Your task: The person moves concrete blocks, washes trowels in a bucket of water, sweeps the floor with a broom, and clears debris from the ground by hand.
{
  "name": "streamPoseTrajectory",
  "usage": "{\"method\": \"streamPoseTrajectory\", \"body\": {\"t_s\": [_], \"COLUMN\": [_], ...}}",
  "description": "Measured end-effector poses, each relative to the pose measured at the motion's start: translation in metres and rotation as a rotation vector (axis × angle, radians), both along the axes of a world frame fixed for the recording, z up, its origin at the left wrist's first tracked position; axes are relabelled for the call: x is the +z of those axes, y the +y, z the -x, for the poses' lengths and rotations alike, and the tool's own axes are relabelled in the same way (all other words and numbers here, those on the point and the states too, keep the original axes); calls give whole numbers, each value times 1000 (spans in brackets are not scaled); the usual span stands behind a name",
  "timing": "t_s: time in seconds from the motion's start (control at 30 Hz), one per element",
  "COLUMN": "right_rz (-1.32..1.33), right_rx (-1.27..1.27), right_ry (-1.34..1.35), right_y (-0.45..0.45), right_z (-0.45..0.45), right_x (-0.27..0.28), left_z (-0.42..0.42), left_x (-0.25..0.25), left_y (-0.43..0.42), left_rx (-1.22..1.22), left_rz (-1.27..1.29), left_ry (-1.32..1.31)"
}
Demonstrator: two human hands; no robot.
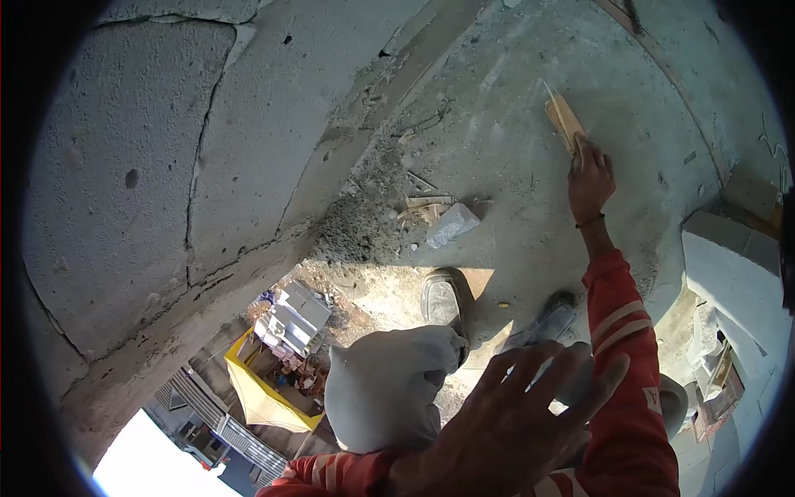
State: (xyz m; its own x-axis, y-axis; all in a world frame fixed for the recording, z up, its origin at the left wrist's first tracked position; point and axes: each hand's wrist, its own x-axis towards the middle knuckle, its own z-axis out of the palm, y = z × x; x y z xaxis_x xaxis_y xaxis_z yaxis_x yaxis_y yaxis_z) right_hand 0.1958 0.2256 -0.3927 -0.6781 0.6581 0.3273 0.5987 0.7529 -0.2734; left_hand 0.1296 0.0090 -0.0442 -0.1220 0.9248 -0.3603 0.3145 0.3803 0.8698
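At the upper right, my right hand (590, 180) grips one end of a short piece of light wood (566, 122), with a thin splinter at its far tip, over the grey concrete floor (513, 157). My left hand (517, 406) is near the camera at the bottom centre. Its fingers are spread and bent, with nothing between them, and it hangs over my legs. Between the hands runs my right arm in a red sleeve with pale stripes.
A cracked block wall (166, 149) fills the left. Wood scraps and a pale stone chunk (453, 225) lie beside rubble (356, 215). My shoe (441, 300) stands near the ledge; below is a yellow-edged container (248, 389). White blocks (733, 265) stand at right.
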Motion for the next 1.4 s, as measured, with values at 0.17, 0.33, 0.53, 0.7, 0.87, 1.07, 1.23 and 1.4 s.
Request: {"method": "streamPoseTrajectory", "body": {"t_s": [0.17,0.33,0.53,0.7,0.87,1.07,1.23,1.4], "right_rz": [317,265,-20,-40,254,391,173,269], "right_rx": [589,545,53,359,685,746,192,511], "right_ry": [45,175,92,141,-2,94,214,107], "right_y": [-165,-118,43,-70,-260,-238,-108,-228], "right_z": [20,63,139,144,90,81,132,129], "right_x": [7,16,0,-24,-14,3,10,-26], "left_z": [-30,-39,-29,-24,-50,-34,-39,-53], "left_x": [-10,-34,1,6,8,26,32,21], "left_y": [15,-6,-27,-30,-26,-28,-40,-44], "left_rx": [138,12,-36,-254,-330,-550,-398,-299], "left_rz": [-246,-426,-315,-158,-103,-12,-73,-32], "left_ry": [68,413,605,628,632,694,726,791]}}
